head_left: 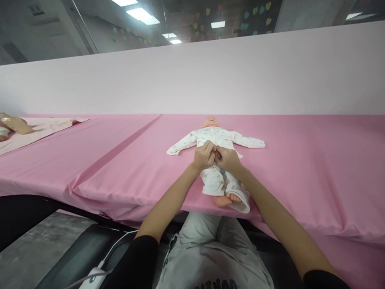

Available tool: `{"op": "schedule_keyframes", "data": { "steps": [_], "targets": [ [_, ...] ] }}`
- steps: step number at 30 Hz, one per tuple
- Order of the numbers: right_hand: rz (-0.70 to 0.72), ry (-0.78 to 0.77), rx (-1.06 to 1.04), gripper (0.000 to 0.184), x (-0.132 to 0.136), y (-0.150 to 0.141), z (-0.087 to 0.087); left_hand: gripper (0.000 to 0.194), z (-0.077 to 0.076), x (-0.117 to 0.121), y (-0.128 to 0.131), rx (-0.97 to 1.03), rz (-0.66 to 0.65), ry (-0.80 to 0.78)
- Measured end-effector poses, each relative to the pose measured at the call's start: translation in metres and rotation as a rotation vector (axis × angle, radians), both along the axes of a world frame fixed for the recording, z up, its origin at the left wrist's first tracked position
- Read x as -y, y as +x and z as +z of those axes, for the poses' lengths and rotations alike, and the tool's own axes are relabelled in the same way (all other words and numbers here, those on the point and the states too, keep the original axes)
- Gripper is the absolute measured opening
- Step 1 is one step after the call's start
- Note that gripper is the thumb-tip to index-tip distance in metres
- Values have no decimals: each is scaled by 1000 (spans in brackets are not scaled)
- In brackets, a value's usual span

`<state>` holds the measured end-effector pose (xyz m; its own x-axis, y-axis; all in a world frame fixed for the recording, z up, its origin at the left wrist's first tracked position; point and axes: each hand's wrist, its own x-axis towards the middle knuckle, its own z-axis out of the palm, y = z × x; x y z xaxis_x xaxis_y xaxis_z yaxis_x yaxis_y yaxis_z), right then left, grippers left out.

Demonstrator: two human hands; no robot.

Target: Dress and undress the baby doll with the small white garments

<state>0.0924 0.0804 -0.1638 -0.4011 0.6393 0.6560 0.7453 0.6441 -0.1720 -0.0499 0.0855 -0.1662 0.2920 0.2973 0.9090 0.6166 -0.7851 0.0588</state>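
Observation:
A baby doll (222, 200) lies on its back, its bare feet toward me. It wears a white, small-print baby shirt (215, 134) with both sleeves spread out sideways, and matching baby pants (213, 180). At the doll's waist, my left hand (205, 154) is closed in a pinch on the shirt's lower front. Right beside it, my right hand (227, 158) also pinches the cloth there, with the fingertips of both hands nearly touching. The exact bit of fabric between the fingers is hidden. One foot pokes out of each wide pant leg.
A pink sheet (126, 160) with creases covers the table. At the far left, part of another doll (18, 124) lies on a pale pink cloth (51, 130). A white partition (192, 80) stands behind. Below left are a black seat (81, 249) and a white power strip (94, 279) with cables.

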Motion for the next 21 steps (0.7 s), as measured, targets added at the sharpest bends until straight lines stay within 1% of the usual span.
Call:
{"op": "schedule_keyframes", "data": {
  "steps": [10, 13, 17, 21],
  "targets": [
    [-1, 14, 5, 15, -1, 0, -2, 14, -2, 1, -2, 29, -1, 19],
    [-2, 2, 7, 14, -1, 0, -1, 14, -3, -1, -2, 39, 33, 32],
    [4, -16, -1, 13, 1, 0, 1, 13, -5, -3, -1, 56, 115, 54],
    [12, -30, -5, 12, 1, 0, 0, 13, -5, -3, 0, 68, 137, 32]
  ]
}}
